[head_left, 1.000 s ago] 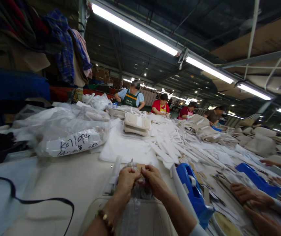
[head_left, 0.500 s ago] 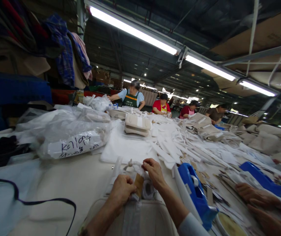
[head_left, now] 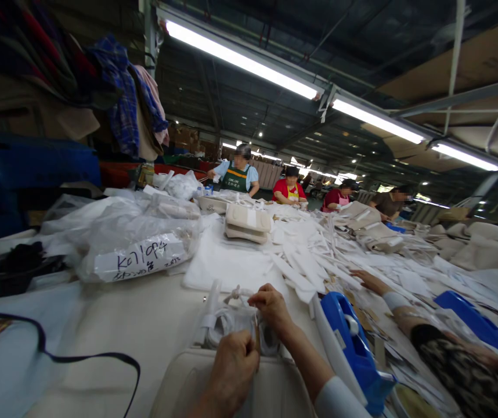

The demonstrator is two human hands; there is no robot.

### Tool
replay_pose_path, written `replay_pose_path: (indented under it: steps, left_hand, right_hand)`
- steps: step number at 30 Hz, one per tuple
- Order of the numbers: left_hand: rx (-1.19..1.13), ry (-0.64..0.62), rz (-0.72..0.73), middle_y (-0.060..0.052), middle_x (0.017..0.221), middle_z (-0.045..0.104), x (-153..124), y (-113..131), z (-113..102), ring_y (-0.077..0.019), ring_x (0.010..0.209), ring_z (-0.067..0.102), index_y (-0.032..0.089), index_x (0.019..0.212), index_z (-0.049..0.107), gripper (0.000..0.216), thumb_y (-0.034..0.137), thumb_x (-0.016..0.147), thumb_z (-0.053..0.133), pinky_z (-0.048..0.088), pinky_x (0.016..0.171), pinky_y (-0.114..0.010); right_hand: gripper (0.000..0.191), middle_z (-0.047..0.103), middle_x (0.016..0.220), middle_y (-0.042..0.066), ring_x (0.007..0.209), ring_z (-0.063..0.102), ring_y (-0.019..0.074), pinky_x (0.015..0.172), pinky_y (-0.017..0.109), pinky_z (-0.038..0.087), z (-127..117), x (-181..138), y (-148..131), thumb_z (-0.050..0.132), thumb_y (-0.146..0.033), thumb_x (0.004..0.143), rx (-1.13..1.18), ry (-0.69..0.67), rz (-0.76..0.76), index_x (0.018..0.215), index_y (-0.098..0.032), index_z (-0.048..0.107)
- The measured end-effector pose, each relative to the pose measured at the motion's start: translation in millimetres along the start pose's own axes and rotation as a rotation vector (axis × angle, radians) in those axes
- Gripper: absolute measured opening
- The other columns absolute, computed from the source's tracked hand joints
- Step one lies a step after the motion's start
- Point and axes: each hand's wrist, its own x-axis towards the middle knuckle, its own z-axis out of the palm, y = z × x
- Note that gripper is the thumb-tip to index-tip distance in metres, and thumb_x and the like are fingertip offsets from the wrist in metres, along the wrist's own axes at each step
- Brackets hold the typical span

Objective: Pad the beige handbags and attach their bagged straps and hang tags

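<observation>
A cream handbag (head_left: pixel 179 377) lies in front of me at the bottom, its far end holding plastic-wrapped, coiled white straps (head_left: pixel 219 326). My left hand (head_left: pixel 234 366) is closed over the bag's upper edge, gripping a brown card (head_left: pixel 257 334) that shows only as a thin edge between the hands. Just beyond it, my right hand (head_left: pixel 271 309) is closed in a pinch on the clear wrapping around the straps. What lies under its fingertips is partly hidden.
A blue tape dispenser (head_left: pixel 351 348) stands at my right. To the left are a labelled plastic bag (head_left: pixel 144 255) and a black strap (head_left: pixel 96 355). A wrapped cream bag (head_left: pixel 248 222) sits ahead on white sheets. A co-worker's arm (head_left: pixel 388 296) reaches in from the right.
My left hand has moved right and nearer, turning so the brown card shows edge-on and the coiled straps are uncovered. My right hand stays about in place. A co-worker's arm has reached forward.
</observation>
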Motion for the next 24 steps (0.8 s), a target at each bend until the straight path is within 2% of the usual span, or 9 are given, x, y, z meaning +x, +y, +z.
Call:
replay_pose_path:
  steps: [2,5,7,8,10,12,15,20,24]
  left_hand:
    - [0.025,-0.011,0.006,0.005,0.048,0.042,-5.3,-1.6,-1.5,-0.0114,0.054,0.046,0.019,0.047,0.039,0.029,0.0,0.067,0.048,0.03,0.055,-0.024]
    - [0.093,0.097,0.173,-0.002,0.07,0.062,-16.9,-23.8,-20.0,-0.0173,0.07,0.058,0.018,0.07,0.06,0.01,0.018,0.075,0.052,0.043,0.066,-0.028]
    - [0.173,0.316,0.352,-0.008,0.101,0.067,-26.8,-55.3,-40.0,-0.0241,0.095,0.061,0.018,0.1,0.064,0.032,0.037,0.076,0.053,0.047,0.085,-0.037]
    - [0.228,0.419,0.378,-0.01,0.109,0.065,-32.1,-74.7,-49.9,-0.0276,0.105,0.057,0.017,0.107,0.062,0.043,0.045,0.074,0.054,0.044,0.094,-0.042]
    - [0.304,0.504,0.247,-0.015,0.119,0.062,-42.8,-114.6,-65.7,-0.0317,0.114,0.054,0.013,0.114,0.058,0.061,0.055,0.07,0.056,0.041,0.101,-0.046]
    - [0.271,0.405,-0.003,-0.019,0.122,0.06,-51.8,-145.7,-73.8,-0.0326,0.115,0.054,0.008,0.117,0.055,0.071,0.06,0.069,0.051,0.043,0.1,-0.046]
    - [0.133,0.213,-0.171,-0.016,0.126,0.058,-57.3,-158.3,-75.6,-0.03,0.117,0.054,0.011,0.118,0.053,0.069,0.062,0.071,0.049,0.042,0.101,-0.041]
    - [-0.086,0.093,-0.326,-0.014,0.095,0.071,-50.2,-111.2,-78.5,-0.0342,0.097,0.064,0.014,0.093,0.061,0.055,0.06,0.062,0.064,0.05,0.087,-0.041]
    - [-0.714,-0.26,-0.58,-0.014,0.081,0.072,-46.2,-80.0,-89.4,-0.0296,0.077,0.068,0.01,0.093,0.062,0.052,0.05,0.062,0.074,0.056,0.071,-0.037]
  right_hand:
    - [0.026,0.058,0.072,0.003,0.067,0.06,0.0149,0.066,0.027,0.048,-3.8,2.7,-5.8,0.057,0.001,0.064,-0.007,-0.002,0.024,0.062,-0.019,0.073]
    - [0.03,0.063,0.098,0.005,0.094,0.061,0.0201,0.087,0.031,0.047,-24.0,-14.9,-12.8,0.062,-0.004,0.062,-0.001,0.026,0.013,0.083,-0.022,0.074]
    - [0.036,0.059,0.117,0.007,0.113,0.053,0.0238,0.099,0.037,0.04,-41.9,-44.1,-8.7,0.066,-0.018,0.067,0.023,0.09,0.054,0.103,-0.023,0.068]
    - [0.039,0.057,0.121,0.009,0.115,0.052,0.0253,0.099,0.039,0.04,-49.5,-63.1,-3.4,0.065,-0.027,0.071,0.061,0.129,0.128,0.109,-0.022,0.065]
    - [0.055,0.058,0.122,0.012,0.114,0.053,0.0287,0.093,0.041,0.044,-58.2,-105.2,11.0,0.063,-0.046,0.072,0.185,0.145,0.406,0.12,-0.019,0.058]
    - [0.065,0.06,0.121,0.014,0.117,0.052,0.0306,0.095,0.039,0.043,-57.0,-144.4,24.0,0.063,-0.057,0.071,0.369,0.094,0.646,0.121,-0.016,0.058]
    - [0.062,0.063,0.118,0.011,0.119,0.05,0.031,0.099,0.036,0.038,-46.0,-178.9,27.3,0.061,-0.064,0.069,0.55,0.007,0.751,0.109,-0.017,0.066]
    - [0.058,0.069,0.105,0.012,0.105,0.06,0.0314,0.09,0.038,0.045,-44.8,-172.1,5.1,0.067,-0.057,0.068,0.85,-0.158,0.83,0.105,-0.012,0.066]
    - [0.053,0.071,0.096,0.014,0.097,0.064,0.029,0.092,0.038,0.045,-51.4,-158.0,-2.2,0.069,-0.048,0.069,1.153,-0.377,0.847,0.101,-0.006,0.067]
